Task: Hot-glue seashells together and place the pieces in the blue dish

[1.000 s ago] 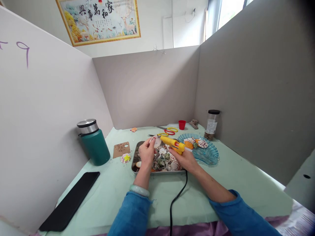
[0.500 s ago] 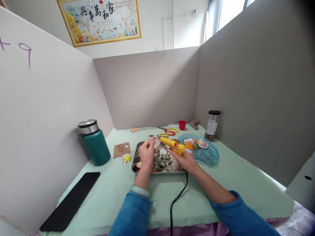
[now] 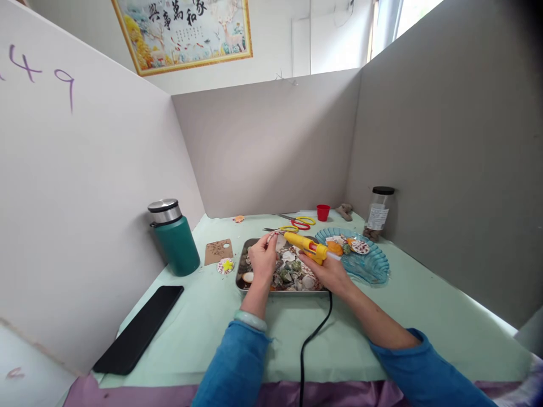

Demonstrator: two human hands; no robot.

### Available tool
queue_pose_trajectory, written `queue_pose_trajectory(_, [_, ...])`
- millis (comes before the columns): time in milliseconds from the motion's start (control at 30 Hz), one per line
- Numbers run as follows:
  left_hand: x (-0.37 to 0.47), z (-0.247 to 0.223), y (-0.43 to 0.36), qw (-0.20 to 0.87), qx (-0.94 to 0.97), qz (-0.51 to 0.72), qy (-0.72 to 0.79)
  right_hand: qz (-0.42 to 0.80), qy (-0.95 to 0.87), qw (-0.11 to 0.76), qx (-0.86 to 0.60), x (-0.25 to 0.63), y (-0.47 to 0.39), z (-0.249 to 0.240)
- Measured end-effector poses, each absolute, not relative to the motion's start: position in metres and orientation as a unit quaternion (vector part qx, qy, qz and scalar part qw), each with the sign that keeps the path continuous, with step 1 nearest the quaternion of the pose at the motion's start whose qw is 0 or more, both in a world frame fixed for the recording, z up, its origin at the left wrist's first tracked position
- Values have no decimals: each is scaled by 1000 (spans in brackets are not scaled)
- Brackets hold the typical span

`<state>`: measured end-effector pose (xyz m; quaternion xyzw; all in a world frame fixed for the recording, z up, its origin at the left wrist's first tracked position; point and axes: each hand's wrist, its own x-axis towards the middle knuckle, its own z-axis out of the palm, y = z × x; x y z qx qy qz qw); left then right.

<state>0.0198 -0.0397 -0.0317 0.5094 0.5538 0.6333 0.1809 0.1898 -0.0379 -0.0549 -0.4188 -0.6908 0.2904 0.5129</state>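
My right hand [image 3: 328,272] is wrapped round a yellow glue gun [image 3: 306,245], whose nozzle points left toward my other hand. Between the fingertips of my left hand [image 3: 263,259] is a small reddish-white speckled piece [image 3: 274,235], most of it hidden; the nozzle is close to it, and whether they touch cannot be made out. Both hands are over a metal tray [image 3: 292,293] filled with shells and stones. A black cord [image 3: 316,333] runs from beside the tray to the front edge.
Left stand a green bottle [image 3: 176,243], a black flat case [image 3: 139,329], a brown card [image 3: 218,252] and a flower-topped disc [image 3: 225,266]. Behind the tray lie scissors [image 3: 303,224] near a red cup [image 3: 323,212]. Right are a blue shell-shaped plate [image 3: 373,268] and a jar [image 3: 379,212].
The whole view has shifted, so table things appear further right and slightly higher. Both hands keep their holds, with the glue gun still beside the small piece.
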Motion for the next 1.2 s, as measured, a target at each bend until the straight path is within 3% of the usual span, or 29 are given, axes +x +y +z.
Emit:
queue_pose_trajectory(333, [22,-34,-36,295,493,645,503,297,-698,510,-405,190,-36,-56])
queue_pose_trajectory(633, [26,-30,-39,335,491,643,483,289,-713,507,-388,190,-36,-58])
queue_pose_trajectory(1200, [24,-34,-38,306,516,628,496,295,-703,511,-397,190,-36,-57])
